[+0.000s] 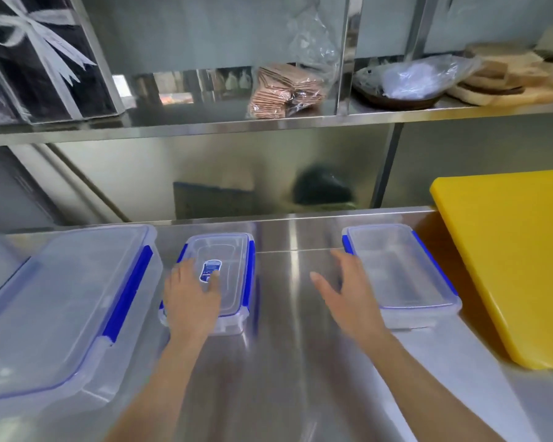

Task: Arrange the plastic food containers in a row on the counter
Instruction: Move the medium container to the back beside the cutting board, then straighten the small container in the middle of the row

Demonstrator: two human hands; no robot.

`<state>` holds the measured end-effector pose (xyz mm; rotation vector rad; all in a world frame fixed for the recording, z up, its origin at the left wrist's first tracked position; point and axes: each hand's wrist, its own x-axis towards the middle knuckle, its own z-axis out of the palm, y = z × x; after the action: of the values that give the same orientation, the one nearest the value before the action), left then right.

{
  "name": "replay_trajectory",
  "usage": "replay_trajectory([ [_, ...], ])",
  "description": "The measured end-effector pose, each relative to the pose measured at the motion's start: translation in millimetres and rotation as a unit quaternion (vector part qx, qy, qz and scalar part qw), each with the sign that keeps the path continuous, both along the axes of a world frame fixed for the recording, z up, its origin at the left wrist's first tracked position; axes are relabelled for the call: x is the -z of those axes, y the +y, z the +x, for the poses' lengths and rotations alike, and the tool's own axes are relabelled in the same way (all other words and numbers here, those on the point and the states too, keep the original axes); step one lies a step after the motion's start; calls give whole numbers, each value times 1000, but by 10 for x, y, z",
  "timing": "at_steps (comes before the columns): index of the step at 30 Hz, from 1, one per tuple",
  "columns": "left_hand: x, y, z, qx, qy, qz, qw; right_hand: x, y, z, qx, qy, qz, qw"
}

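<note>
Plastic food containers stand in a row on the steel desk (294,362). The left hand (192,295) lies flat, fingers spread, on the lid of the middle container (233,279), holding nothing. The right hand (348,288) hovers open just right of that middle container, its fingers near the right container (399,275). Left of the middle container sits a large container (61,314); a yellow cutting board (511,260) lies far right.
</note>
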<state>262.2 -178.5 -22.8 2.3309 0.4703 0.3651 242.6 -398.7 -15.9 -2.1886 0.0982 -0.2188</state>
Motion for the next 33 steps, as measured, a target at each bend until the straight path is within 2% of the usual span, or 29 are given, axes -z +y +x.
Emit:
replay_trajectory([
  [3,115,439,14,-19,91,28,995,84,541,60,-89,98,75,988],
  [6,261,644,27,1,158,-43,987,138,914,125,-140,136,135,971],
  [10,326,566,-30,41,104,-208,972,401,1093,274,-153,153,135,967],
  [14,384,297,-79,55,81,-253,963,349,1002,226,-116,153,92,977],
  [17,375,70,-78,57,72,-250,964,403,804,250,-90,131,86,984],
  [23,394,-53,-48,54,83,-222,970,423,676,257,-111,140,69,982],
  [28,298,106,-136,42,100,-177,978,401,829,212,-126,146,32,981],
  [30,234,358,-308,16,120,-152,981,344,1099,111,-142,156,-18,977],
  [33,92,354,-366,18,94,-104,990,280,1126,73,-45,73,-80,993],
])
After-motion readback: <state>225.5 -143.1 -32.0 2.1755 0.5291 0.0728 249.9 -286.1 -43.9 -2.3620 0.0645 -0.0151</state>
